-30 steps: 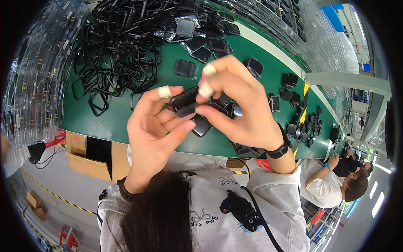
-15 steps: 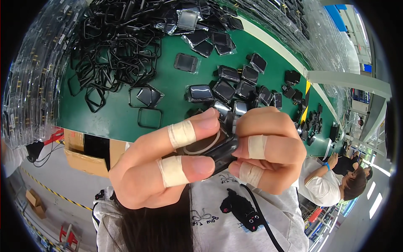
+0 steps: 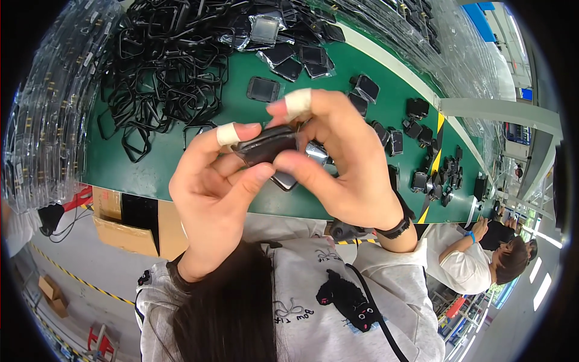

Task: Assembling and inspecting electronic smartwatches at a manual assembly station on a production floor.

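Note:
Above the green table, a black, rounded-rectangular smartwatch-like device is held tilted between both hands. My left hand grips its left end with the thumb below and a taped index finger on the upper edge. On the opposite end, my right hand has its thumb against the face and its other fingers curled behind; a taped fingertip is raised over the top edge. The device's far side is hidden. Just beneath the fingers show a glossy dark-faced device and a shiny one.
Thin black frames lie tangled at the far left. Film-wrapped screen parts are piled at the back, with one flat dark panel nearer. Small black devices are scattered to the right. Clear plastic trays stand stacked at left.
Both hands have moved away from my head, toward the table. The device has turned; its ringed side no longer shows. My right hand has opened out from a curled pinch to a wider hold.

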Available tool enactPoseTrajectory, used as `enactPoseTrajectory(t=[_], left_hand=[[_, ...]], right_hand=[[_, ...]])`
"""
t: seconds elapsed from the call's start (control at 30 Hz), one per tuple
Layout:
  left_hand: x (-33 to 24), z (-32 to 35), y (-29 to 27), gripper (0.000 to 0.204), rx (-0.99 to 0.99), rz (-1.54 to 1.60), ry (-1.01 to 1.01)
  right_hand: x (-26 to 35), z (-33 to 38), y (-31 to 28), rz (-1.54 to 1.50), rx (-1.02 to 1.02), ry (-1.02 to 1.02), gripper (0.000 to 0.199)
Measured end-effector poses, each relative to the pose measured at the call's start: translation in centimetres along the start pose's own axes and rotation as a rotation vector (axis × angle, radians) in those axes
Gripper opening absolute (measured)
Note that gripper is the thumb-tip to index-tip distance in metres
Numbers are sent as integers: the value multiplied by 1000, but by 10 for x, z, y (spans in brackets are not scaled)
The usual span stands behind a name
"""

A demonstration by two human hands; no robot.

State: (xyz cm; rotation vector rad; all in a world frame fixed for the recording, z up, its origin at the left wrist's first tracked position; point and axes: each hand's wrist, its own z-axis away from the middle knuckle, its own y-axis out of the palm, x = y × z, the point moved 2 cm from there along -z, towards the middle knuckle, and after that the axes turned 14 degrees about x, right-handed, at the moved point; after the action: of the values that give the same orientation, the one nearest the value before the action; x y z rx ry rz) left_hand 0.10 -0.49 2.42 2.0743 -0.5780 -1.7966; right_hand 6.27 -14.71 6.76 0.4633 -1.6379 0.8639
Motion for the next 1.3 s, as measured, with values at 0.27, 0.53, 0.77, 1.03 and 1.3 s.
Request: enactPoseTrajectory(t=[0.27,0.53,0.77,1.03,1.3], left_hand=[[-4,-1,7,33,25,-75,-29],[-3,6,-3,16,89,-191,120],[-7,-3,3,23,129,-676,193],[-28,-8,26,46,171,-1089,306],[-21,-1,36,47,67,-1125,349]], right_hand=[[-2,5,1,67,-67,-9,21],[4,12,10,73,-63,-118,28],[-6,24,-1,-1,-38,-12,33],[7,32,4,251,-140,27,20],[6,28,22,488,-221,-139,30]])
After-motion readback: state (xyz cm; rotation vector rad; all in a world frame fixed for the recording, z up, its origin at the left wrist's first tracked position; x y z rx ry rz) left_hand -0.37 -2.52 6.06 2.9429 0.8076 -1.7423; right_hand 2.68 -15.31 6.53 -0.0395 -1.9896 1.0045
